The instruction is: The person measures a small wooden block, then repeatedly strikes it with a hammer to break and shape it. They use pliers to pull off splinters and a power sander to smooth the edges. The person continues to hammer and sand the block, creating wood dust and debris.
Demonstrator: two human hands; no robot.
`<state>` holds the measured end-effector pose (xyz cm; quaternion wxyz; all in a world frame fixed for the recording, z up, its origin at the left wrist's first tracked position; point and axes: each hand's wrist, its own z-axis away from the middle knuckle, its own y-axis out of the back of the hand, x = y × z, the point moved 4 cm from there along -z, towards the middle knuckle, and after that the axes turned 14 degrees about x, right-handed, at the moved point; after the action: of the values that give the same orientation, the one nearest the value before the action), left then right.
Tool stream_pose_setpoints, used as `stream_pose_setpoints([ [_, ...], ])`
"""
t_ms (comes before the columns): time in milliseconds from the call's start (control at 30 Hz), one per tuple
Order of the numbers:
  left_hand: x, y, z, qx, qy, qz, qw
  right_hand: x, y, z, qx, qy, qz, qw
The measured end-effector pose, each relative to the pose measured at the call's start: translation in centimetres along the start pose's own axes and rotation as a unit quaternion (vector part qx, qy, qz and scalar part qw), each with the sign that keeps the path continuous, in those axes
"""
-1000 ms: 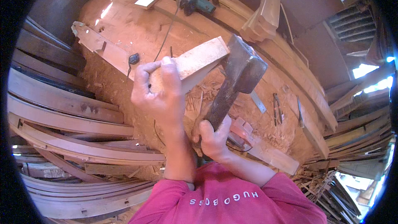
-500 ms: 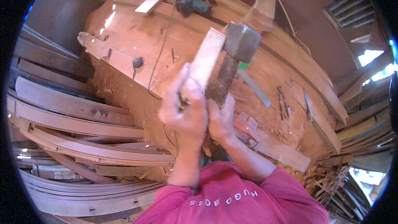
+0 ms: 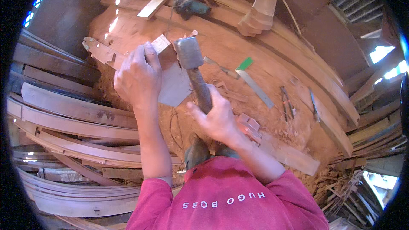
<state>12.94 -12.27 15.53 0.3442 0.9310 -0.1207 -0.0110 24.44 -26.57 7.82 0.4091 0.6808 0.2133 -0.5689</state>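
My left hand (image 3: 138, 76) is closed around a wooden block (image 3: 174, 86); its pale sawn end sticks up past my thumb, and my fingers hide part of it. My right hand (image 3: 219, 115) grips the dark wooden handle of a hammer (image 3: 190, 54). The hammer's heavy grey head is up, just right of the block; whether the two touch, I cannot tell. A steel try square (image 3: 257, 88) with a green stock lies to the right of the hammer, and a chisel-like tool (image 3: 221, 68) lies between them.
Orange-handled pliers (image 3: 287, 104) and a thin metal blade (image 3: 314, 105) lie on the sawdust at right. A teal power tool (image 3: 191, 7) and a shaped timber (image 3: 260, 10) sit at the far side. Curved planks (image 3: 85, 106) are stacked along the left.
Both hands have moved apart, the left one farther left with the block, now tilted differently. The hammer has moved left, and its head has come away from the block's upper right side.
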Motion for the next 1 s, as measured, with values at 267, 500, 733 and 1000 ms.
stream_pose_setpoints([
  [267, -2.4, -2.4, -1.1, 0.069, -0.159, 0.192, 0.966, 1.3, 8.2, -5.9, -0.214, 0.078, 0.034, 0.973],
  [500, -2.0, -2.9, -1.3, 0.083, -0.128, 0.168, 0.974, 3.4, 8.3, -3.6, -0.15, 0.076, -0.018, 0.986],
  [733, -2.1, -3.3, -1.5, 0.101, -0.126, 0.147, 0.976, 7.0, 5.3, -2.3, 0.02, 0.001, -0.107, 0.994],
  [1000, -2.0, -2.3, -0.4, 0.105, -0.124, 0.125, 0.979, -0.3, 0.3, -10.3, 0.092, 0.074, -0.107, 0.987],
])
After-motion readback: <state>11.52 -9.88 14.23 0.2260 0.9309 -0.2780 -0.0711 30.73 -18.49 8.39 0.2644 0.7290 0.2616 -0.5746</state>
